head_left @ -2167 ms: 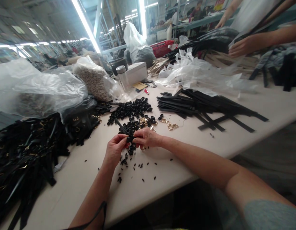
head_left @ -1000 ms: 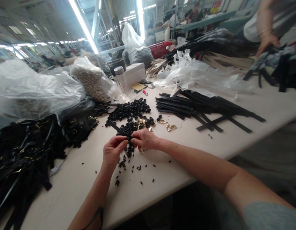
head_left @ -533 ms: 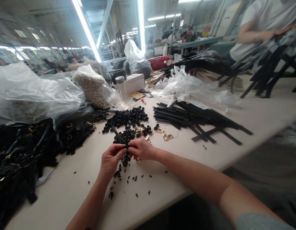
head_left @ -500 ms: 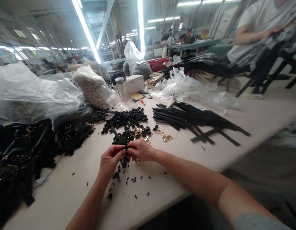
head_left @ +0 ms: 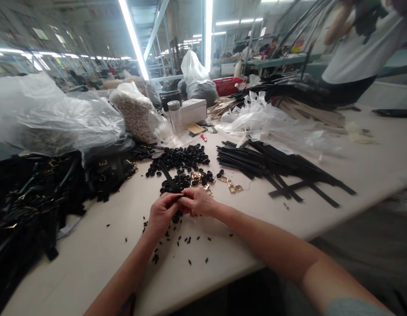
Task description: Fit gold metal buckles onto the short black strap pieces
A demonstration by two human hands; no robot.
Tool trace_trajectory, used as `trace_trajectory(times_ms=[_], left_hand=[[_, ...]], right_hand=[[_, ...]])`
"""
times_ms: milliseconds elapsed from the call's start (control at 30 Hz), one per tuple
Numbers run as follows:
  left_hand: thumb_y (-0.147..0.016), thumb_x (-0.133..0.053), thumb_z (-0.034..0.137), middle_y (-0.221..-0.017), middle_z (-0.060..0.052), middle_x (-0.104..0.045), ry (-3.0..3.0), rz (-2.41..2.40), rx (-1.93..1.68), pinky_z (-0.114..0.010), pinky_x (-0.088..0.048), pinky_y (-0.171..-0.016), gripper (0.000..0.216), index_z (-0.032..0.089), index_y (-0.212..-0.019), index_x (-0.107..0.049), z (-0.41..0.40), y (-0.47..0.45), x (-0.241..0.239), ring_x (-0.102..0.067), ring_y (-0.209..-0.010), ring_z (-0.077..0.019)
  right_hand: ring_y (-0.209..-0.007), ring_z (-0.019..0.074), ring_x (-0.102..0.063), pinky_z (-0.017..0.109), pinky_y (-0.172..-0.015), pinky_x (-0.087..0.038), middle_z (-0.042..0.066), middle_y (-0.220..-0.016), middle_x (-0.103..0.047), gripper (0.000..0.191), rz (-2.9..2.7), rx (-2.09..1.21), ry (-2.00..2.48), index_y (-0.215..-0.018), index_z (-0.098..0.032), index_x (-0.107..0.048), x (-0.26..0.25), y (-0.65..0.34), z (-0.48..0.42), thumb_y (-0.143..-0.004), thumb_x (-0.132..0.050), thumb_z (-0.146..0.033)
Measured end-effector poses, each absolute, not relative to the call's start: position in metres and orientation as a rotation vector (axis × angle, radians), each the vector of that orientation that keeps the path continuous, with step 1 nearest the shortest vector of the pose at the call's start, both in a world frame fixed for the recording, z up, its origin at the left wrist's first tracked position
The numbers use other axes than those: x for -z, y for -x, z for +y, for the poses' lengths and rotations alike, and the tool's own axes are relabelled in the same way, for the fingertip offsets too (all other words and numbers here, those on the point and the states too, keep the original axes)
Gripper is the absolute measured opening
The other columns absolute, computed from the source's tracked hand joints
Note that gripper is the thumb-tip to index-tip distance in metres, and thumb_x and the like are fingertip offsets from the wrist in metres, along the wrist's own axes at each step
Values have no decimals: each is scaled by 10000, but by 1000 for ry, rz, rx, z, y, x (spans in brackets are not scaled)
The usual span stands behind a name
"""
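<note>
My left hand (head_left: pixel 161 213) and my right hand (head_left: pixel 197 202) meet fingertip to fingertip over the pale table (head_left: pixel 355 171). Both pinch the near end of a thin black strap (head_left: pixel 166 175) that slants up and away to the left. Just beyond my hands lies a heap of black rings (head_left: pixel 180 160) with several gold buckles (head_left: pixel 231 186) beside it. Small black bits (head_left: pixel 187 239) are scattered on the table under and in front of my hands.
A bundle of black straps (head_left: pixel 276 164) lies to the right. A big pile of black straps with gold buckles (head_left: pixel 35 193) fills the left. Clear plastic bags (head_left: pixel 58 118), a metal flask (head_left: pixel 174 116) and a white box (head_left: pixel 193 109) stand behind. Another person (head_left: pixel 358 48) stands at the far right.
My hands stay pinched on the strap and have drawn closer together. The person at the far right has lifted a bundle of straps off the table.
</note>
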State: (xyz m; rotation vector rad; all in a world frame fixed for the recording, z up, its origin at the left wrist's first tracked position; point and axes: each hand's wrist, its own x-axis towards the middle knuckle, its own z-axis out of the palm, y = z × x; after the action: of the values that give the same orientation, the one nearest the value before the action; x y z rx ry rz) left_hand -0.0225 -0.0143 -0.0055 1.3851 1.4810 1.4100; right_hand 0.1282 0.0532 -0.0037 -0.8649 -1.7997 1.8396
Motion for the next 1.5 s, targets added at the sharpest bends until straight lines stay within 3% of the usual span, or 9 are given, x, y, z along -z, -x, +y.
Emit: trace_trajectory(times_ms=[167,333,433,533,667,833,1067,1333,1500], left_hand=[[-667,-778,358,-764,-39,-689,-1046,1343,-1431,-306,-546,-693,300,166,-872,-671,-15,20,5,-654,-686,-178],[-613,-820,374,-763,-16,-676,-670,1264,-1576,-211,-521,-596,407,162,-905,-632,-12,26,-2,-637,-612,-113],[-571,-845,378,-736,-15,-674,-595,1215,-1564,-193,-511,-603,380,148,-803,-652,-12,26,-5,-627,-620,-102],[-537,-869,348,-750,-28,-688,-601,1228,-1541,-200,-510,-622,350,139,-730,-666,-13,24,-5,-632,-656,-114],[-574,-850,367,-791,-47,-702,-758,1318,-1479,-208,-489,-607,366,144,-834,-721,-15,27,-2,-618,-660,-122],[-631,-795,447,-503,12,-559,-1033,1469,-1364,-199,-363,-450,417,127,-891,-737,-18,31,-7,-450,-465,-87],[-514,-813,528,-459,13,-527,-1022,1466,-1268,-216,-305,-393,514,127,-819,-711,-19,22,-5,-403,-417,-101],[-514,-802,557,-430,30,-495,-968,1489,-1398,-238,-354,-400,473,162,-754,-703,-18,23,-2,-426,-419,-125],[-600,-768,557,-522,-4,-577,-910,1410,-1404,-217,-399,-442,561,102,-921,-701,-17,24,-9,-484,-463,-117]], right_hand=[[-510,83,-608,165,-461,-494,-22,-639,-632,141,-1690,-1832,942,-809,-159,-573,-3,-128,53,-838,-583,-297],[-468,67,-576,154,-439,-463,-28,-597,-621,138,-1774,-1830,905,-798,-147,-586,-6,-130,51,-826,-601,-281],[-451,56,-554,139,-424,-440,-39,-571,-600,118,-1856,-1759,888,-803,-142,-594,-4,-130,49,-824,-598,-258],[-446,55,-547,143,-420,-436,-40,-575,-599,133,-1882,-1746,877,-807,-146,-602,-3,-130,49,-828,-595,-277],[-463,64,-558,157,-440,-446,-34,-593,-612,147,-1926,-1728,876,-802,-150,-615,-3,-131,50,-818,-605,-295],[-477,67,-571,152,-445,-442,-30,-606,-610,118,-1983,-1704,882,-813,-150,-627,-4,-134,49,-811,-594,-263],[-476,62,-559,162,-452,-454,-35,-615,-591,91,-1934,-1734,928,-792,-146,-622,8,-131,44,-798,-572,-223],[-476,72,-569,167,-448,-449,-31,-611,-612,221,-1679,-1959,968,-930,-145,-630,3,-127,47,-797,-612,-320],[-381,50,-499,147,-372,-401,-55,-545,-577,103,-1782,-1678,1006,-799,-150,-604,-5,-129,48,-802,-577,-250]])
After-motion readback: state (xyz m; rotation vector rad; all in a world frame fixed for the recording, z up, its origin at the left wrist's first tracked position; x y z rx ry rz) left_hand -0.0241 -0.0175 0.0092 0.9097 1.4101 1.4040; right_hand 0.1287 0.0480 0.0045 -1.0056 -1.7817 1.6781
